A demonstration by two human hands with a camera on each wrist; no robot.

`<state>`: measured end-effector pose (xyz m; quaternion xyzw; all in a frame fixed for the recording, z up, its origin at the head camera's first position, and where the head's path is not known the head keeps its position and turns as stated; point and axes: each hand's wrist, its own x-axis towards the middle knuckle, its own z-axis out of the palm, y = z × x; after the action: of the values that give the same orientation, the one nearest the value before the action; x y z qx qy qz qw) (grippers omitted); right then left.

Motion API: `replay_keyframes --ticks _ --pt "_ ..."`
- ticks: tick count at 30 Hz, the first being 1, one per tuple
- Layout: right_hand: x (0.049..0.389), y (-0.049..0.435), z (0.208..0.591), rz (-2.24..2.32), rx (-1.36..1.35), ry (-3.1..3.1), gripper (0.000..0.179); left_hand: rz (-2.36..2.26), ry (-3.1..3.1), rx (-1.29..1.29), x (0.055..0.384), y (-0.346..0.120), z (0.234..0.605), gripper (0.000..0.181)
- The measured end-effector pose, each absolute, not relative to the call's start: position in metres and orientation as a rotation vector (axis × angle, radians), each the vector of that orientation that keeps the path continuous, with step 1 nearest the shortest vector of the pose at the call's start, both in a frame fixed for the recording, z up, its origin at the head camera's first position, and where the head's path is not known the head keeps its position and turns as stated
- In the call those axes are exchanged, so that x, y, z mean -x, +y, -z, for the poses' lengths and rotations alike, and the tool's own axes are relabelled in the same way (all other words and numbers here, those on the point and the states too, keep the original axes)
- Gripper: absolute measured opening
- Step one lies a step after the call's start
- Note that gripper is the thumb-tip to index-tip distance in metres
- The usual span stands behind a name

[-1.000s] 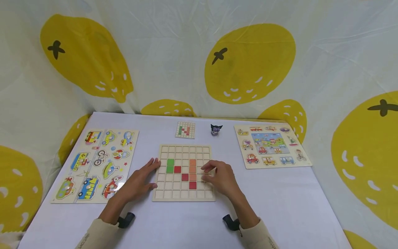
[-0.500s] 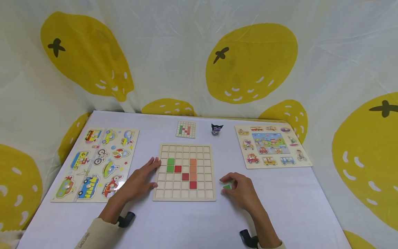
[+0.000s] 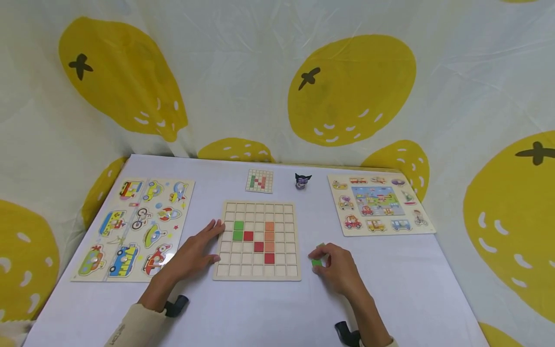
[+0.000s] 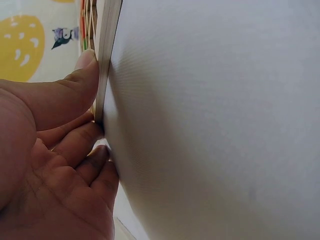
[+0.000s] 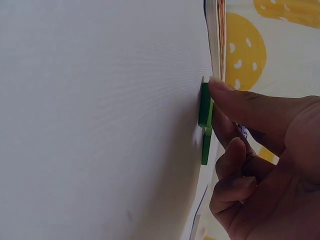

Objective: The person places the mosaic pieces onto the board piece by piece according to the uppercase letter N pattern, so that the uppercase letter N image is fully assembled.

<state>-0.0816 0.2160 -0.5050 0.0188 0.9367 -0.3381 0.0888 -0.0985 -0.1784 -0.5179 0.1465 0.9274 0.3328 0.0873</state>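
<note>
A wooden grid board (image 3: 284, 274) lies in the middle of the table, with two green, three red and three orange square tiles set in its cells. Along its left edge rests my left hand (image 3: 197, 253); thumb and fingertips touch the edge, as the left wrist view also shows. Right of the board, my right hand (image 3: 340, 270) pinches a green square tile (image 3: 316, 263) between thumb and forefinger, low over the tabletop. A second green tile (image 5: 206, 146) sits just beyond it in the right wrist view, partly covered by the fingers in the head view.
A small pattern card (image 3: 259, 181) and a dark figurine (image 3: 302, 181) stand behind the board. A vehicle knob puzzle (image 3: 182, 226) lies at the left, another picture puzzle (image 3: 334, 205) at the back right. A fruit-print curtain (image 3: 243, 72) backs the table.
My right hand has moved from the board's right side rightward and toward me, to the green tiles. The pinched tile has shifted slightly. The left hand stays at the board's edge.
</note>
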Motion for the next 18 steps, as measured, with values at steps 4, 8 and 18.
replay_keyframes --ticks 4,8,18 --pt "0.0819 0.2159 0.5048 0.943 -0.068 2.798 0.027 -0.985 2.759 -0.428 0.0978 -0.179 0.5181 0.094" --pt "0.083 0.2157 0.5038 0.915 -0.097 2.784 0.024 -0.982 2.763 -0.426 0.0976 -0.1795 0.518 0.094" --pt "0.0831 0.2127 0.4989 0.993 -0.08 2.791 0.025 -0.979 2.761 -0.427 0.098 -0.1786 0.5178 0.094"
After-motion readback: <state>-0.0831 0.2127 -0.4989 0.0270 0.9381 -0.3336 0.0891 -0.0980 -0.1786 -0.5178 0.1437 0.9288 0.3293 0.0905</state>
